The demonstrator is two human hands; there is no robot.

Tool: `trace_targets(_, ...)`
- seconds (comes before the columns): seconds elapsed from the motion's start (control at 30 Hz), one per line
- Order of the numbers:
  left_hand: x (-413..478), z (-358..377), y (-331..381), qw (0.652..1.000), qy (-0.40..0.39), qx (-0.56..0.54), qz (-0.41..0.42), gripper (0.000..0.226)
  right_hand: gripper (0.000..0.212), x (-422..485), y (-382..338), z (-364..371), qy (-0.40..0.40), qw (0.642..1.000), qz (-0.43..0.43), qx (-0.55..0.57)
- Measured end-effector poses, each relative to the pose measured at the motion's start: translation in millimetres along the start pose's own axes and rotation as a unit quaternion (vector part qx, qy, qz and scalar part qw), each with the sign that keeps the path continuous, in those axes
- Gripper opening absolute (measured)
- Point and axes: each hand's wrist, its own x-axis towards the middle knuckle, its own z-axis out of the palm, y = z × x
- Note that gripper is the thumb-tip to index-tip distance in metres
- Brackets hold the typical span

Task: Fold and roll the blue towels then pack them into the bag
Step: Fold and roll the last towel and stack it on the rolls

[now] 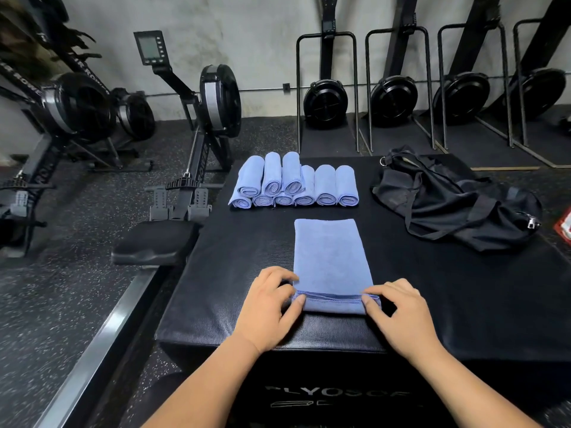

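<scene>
Blue folded towel (326,254) lay at six o'clock; your left hand (268,307) and right hand (401,316) pinched its near hem between the fingers (298,301). The roll looked barely begun, and likely needed even turns toward twelve.

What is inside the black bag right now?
Nothing shows in the bag; it lies slumped on the box, its inside hidden by its own fabric. The rolled towels sit beside it.

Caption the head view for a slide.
Left hand and right hand pinch the folded towel at its rolled near edge; rolled towels and bag beyond.
</scene>
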Motion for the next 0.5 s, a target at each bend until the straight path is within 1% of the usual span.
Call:
trace_targets(0.07,1.1,-0.3,-1.5,1.0,0.005,-0.02,-0.023,0.028,0.023,0.0,-0.4,-0.6,0.006,0.999,0.05,0.018)
trace_targets(0.13,2.0,-0.6,-1.8,0.999,0.007,-0.031,-0.037,0.024,0.029,0.4,-1.9,-1.6,0.001,0.997,0.069,0.018)
trace_targets(0.2,2.7,-1.3,-1.9,0.998,0.002,-0.034,-0.051,0.023,0.026,0.9,-3.4,-1.7,-0.002,0.998,0.06,0.003)
trace_targets(0.33,2.7,-2.8,1.1,0.998,-0.011,-0.026,-0.047,0.019,0.019,1.5,-1.3,1.1,0.003,0.998,-0.002,-0.063)
trace_targets(0.43,1.3,-1.4,2.4,1.0,-0.019,-0.003,-0.012,0.007,0.011,-1.0,-0.8,3.9,0.034,0.995,-0.009,-0.089)
trace_targets(0.5,0.6,-0.6,0.6,1.0,-0.021,0.007,-0.004,0.004,0.01,-3.3,-1.7,5.8,0.042,0.992,0.001,-0.117)
